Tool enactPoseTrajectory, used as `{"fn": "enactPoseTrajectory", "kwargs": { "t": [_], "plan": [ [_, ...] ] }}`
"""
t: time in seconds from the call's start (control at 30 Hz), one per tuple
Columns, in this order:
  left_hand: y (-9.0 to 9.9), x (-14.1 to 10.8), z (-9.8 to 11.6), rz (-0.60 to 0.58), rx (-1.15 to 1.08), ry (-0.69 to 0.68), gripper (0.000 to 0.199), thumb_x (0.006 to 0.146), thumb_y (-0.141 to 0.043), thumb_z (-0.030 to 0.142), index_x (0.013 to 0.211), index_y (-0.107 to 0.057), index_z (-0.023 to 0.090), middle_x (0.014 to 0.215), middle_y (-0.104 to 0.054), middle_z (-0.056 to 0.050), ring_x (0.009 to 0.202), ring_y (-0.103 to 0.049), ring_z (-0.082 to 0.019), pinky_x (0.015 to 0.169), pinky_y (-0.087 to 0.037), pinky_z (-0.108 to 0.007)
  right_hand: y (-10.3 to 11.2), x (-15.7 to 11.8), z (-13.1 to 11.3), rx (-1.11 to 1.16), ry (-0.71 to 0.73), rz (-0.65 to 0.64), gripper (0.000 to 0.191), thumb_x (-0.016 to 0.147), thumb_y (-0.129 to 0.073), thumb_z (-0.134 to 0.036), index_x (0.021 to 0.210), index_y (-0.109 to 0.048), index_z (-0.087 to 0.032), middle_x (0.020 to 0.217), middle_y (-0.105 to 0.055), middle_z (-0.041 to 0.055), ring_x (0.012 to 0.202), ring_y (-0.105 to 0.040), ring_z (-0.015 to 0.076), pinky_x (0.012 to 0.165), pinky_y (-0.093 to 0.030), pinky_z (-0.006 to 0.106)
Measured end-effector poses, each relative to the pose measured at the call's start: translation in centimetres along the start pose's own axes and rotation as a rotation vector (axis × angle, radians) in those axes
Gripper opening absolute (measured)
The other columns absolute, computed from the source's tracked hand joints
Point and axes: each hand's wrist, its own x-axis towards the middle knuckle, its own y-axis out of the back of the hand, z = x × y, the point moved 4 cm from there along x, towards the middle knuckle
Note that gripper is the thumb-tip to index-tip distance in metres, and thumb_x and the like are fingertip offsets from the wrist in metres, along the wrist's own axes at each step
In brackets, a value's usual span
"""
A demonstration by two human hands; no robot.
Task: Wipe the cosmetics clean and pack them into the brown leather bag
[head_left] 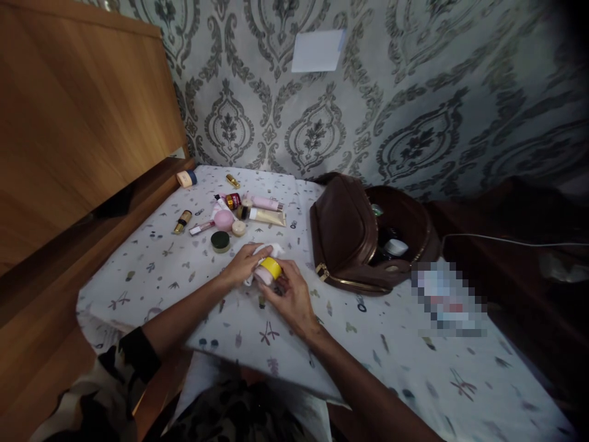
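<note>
Near the front middle of the cloth-covered surface, my right hand (294, 298) is wrapped round a small jar with a yellow lid (270, 267). My left hand (243, 264) grips a white cloth (275, 250) against the jar's far left side. Just beyond my hands sit a dark green-lidded jar (220, 241), a pink round jar (223, 220), a small cream-lidded jar (238, 228) and a cream-coloured tube (267, 217). A pink tube (265, 204) lies behind them. The open brown bag (343, 230) stands to the right, with a white item (396, 247) inside.
Patterned cloth (276, 344) covers the surface. A gold-and-black bottle (183, 221), a lip gloss tube (202, 228) and a blue-capped jar (186, 178) are at the left. A wooden panel (87, 104) rises there. A pixelated item (448, 301) lies right; a white cable (510, 240) crosses behind.
</note>
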Motion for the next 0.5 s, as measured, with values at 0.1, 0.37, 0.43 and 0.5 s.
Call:
{"fn": "enactPoseTrajectory", "kwargs": {
  "t": [0.1,0.37,0.43,0.5],
  "plan": [
    [-0.2,-0.2,-0.1,0.037,-0.116,0.077,0.050,0.070,-0.070,0.065,0.070,-0.054,0.017,0.060,-0.049,0.005,0.051,-0.046,-0.008,0.046,-0.034,-0.021,0.6,0.3,0.1,-0.001,0.003,0.012,0.042,0.078,-0.074,-0.029,0.118,-0.063,-0.024,0.108,-0.064,0.0060,0.100,-0.063,0.0224,0.090,-0.056,0.039],
    [-1.3,-1.1,-0.1,-0.113,-0.162,0.182,0.053,0.075,-0.065,0.067,0.092,-0.058,0.017,0.059,-0.057,0.004,0.042,-0.049,-0.009,0.038,-0.035,-0.021,1.2,0.3,1.1,-0.123,0.051,0.064,0.047,0.078,-0.074,-0.030,0.123,-0.060,-0.025,0.117,-0.062,0.0084,0.110,-0.059,0.0252,0.093,-0.052,0.042],
    [-1.1,-0.9,0.0,-0.060,-0.113,0.097,0.047,0.076,-0.068,0.062,0.087,-0.059,0.017,0.063,-0.057,0.004,0.049,-0.051,-0.009,0.046,-0.039,-0.021,0.9,0.3,1.0,-0.176,0.088,0.057,0.047,0.077,-0.073,-0.029,0.122,-0.059,-0.025,0.115,-0.062,0.0085,0.109,-0.058,0.0263,0.096,-0.050,0.044],
    [-1.1,-0.9,0.1,-0.027,-0.073,0.018,0.042,0.079,-0.067,0.057,0.086,-0.061,0.016,0.072,-0.059,0.002,0.059,-0.053,-0.010,0.054,-0.043,-0.022,0.6,0.4,0.8,-0.227,0.123,0.052,0.048,0.075,-0.075,-0.028,0.120,-0.060,-0.025,0.112,-0.062,0.0088,0.107,-0.057,0.0276,0.096,-0.049,0.047]
  ]
}}
